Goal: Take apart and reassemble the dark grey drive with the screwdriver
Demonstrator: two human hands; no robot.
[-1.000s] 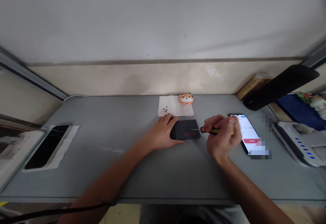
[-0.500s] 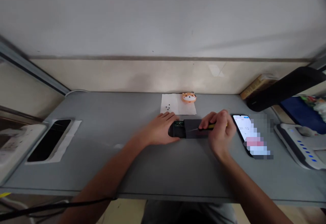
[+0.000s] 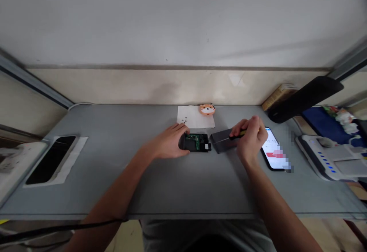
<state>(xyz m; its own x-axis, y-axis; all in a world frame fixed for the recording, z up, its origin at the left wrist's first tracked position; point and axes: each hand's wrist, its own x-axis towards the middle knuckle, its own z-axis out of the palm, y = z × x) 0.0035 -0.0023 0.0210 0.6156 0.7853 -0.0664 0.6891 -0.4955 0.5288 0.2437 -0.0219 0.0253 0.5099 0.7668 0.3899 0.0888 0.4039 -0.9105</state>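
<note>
A small black device base with a green circuit board showing lies at the middle of the grey table. My left hand rests on its left end with the fingers curled over it. Just right of the base sits the dark grey cover, pulled clear and tilted. My right hand is closed on the cover's right end and also grips a yellow-and-black screwdriver.
A white paper sheet with several tiny black screws and an orange animal figure lies behind the device. A lit phone is at the right, a black phone on white paper at the left, and a white machine at far right.
The cover has slid off to the right in my right hand, baring the green circuit board. My left hand stayed on the base.
</note>
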